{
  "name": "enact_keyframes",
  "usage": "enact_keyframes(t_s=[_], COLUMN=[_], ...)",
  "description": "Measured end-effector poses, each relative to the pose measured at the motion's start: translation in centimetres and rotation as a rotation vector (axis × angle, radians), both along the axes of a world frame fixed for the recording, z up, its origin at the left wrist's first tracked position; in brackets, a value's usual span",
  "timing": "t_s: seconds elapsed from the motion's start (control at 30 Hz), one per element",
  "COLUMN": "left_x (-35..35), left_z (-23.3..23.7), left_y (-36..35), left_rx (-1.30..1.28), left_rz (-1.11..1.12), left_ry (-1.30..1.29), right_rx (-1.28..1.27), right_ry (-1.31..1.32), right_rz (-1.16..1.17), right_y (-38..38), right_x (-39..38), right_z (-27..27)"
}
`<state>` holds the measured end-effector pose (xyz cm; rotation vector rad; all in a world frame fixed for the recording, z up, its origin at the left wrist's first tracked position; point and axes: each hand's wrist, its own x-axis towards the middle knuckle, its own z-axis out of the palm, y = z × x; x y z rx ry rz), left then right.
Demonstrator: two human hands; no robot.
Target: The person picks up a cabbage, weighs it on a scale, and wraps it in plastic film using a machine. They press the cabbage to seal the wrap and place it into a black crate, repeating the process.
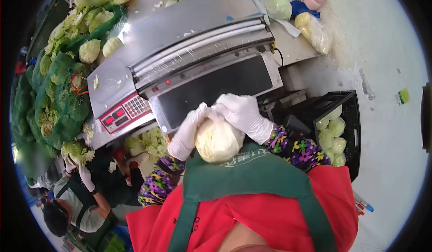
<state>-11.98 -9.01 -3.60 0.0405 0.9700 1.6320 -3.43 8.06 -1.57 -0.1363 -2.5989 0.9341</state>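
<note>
Bright light; glare spot on steel worktop (193,13); fisheye bending, black corners; blurred patches upper and lower left.

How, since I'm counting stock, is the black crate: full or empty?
Not empty: the black crate has cabbages inside. Whether it's full, I cannot tell; an arm hides part.

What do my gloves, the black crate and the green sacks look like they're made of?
Gloves: thin, matte white rubber, perhaps latex or nitrile; they crease and cling.
Crate: probably dark, hard plastic; its walls look rigid and moulded.
Sacks: open netting, likely plastic fibre; the contents show through the mesh.
</note>
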Motion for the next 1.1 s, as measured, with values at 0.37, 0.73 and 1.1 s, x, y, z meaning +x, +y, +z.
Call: enact_keyframes(t_s=[0.37, 0.73, 1.1], left_x=[3.6, 6.5, 24.5], left_z=[0.7, -2.5, 9.4], left_y=[-2.7, -0.2, 18.5], left_rx=[-0.313, -0.146, 0.167], left_rz=[0.297, -0.253, -0.764], left_ry=[0.636, 0.102, 0.368], right_rx=[-1.874, -1.713, -1.373], right_ry=[-0.476, -0.284, 0.569], right_rz=[0.064, -0.44, -0.399], right_y=[-5.8, -3.7, 10.2], right_x=[4.2, 13.4, 40.2], right_z=[-9.1, -2.4, 2.3])
